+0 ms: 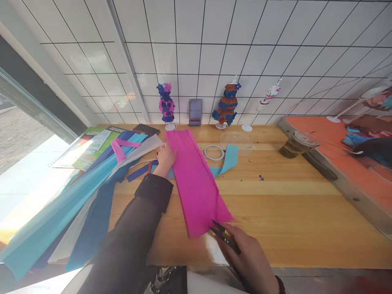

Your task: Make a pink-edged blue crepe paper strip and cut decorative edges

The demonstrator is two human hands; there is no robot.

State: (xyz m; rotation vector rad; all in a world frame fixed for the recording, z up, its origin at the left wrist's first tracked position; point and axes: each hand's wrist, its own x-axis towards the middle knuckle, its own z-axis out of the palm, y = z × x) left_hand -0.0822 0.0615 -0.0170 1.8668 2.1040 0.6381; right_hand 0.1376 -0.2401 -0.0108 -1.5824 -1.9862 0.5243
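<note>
A long magenta sheet of folded paper or cloth lies on the wooden table, slanting from the wall side toward me. My left hand rests at its far left edge, with the fingertips on or against it; whether they pinch it is unclear. Near the sheet's close end, my right hand is wrapped round dark scissors, whose tips reach the lower right edge of the sheet. A light blue strip passes beneath the sheet and curls up on its right.
Blue, teal and white sheets are piled at the left beside a phone. A tape roll lies right of the magenta sheet. Decorated stands line the wall. A cup stands by the orange case.
</note>
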